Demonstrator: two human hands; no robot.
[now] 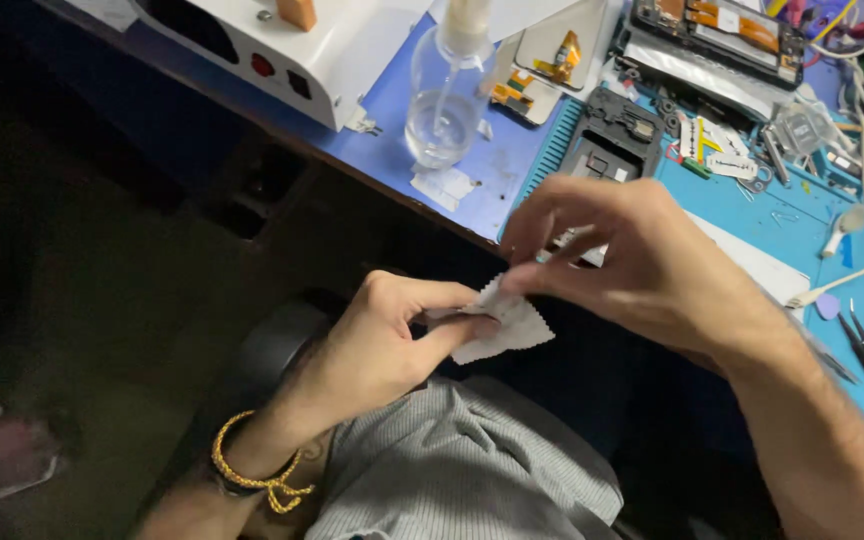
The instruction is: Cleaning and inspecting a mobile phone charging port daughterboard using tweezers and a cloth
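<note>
Fingers (pixel 527 278) of the right hand (pixel 642 265) and left hand (pixel 392 340) pinch closed on a small white zigzag-edged cloth (pixel 502 325) at frame centre, below the clear plastic spray bottle (pixel 447 95) on the blue bench (pixel 512 170).

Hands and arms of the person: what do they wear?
Both forearms are bare, with no sleeves or gloves. The left hand has a braided yellow cord bracelet at the wrist, over a dark band. The right hand shows no ring or watch.

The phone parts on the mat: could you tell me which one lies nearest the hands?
The dark phone frame at the mat's left edge, just above the right hand; the opened phone lies farther back.
</note>
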